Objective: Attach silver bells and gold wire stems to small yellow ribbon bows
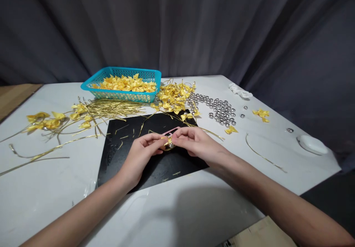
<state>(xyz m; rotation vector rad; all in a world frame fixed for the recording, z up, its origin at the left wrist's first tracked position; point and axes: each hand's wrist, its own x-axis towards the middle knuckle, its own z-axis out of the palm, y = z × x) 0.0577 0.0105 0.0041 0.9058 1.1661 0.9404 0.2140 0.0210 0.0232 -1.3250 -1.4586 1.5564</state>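
Note:
My left hand [149, 145] and my right hand [191, 139] meet over a black mat [122, 169], fingertips pinched together. Between them is a small yellow ribbon bow [167, 142] with a shiny silver piece at its middle; both hands grip it, and the fingers cover much of it. Something pink and thin [171, 130], its kind unclear, lies just behind the fingertips. Short snippets of gold cord are scattered on the mat. Beyond my hands lies a heap of yellow bows with gold cords [176, 95].
A blue plastic basket [120, 96] of yellow bows stands at the back left, with a bundle of gold cords [113, 108] before it. Silver beads [222, 110] spread to the right. A crumpled tissue [240, 91], a single bow [261, 114] and a white oval object [312, 144] lie farther right.

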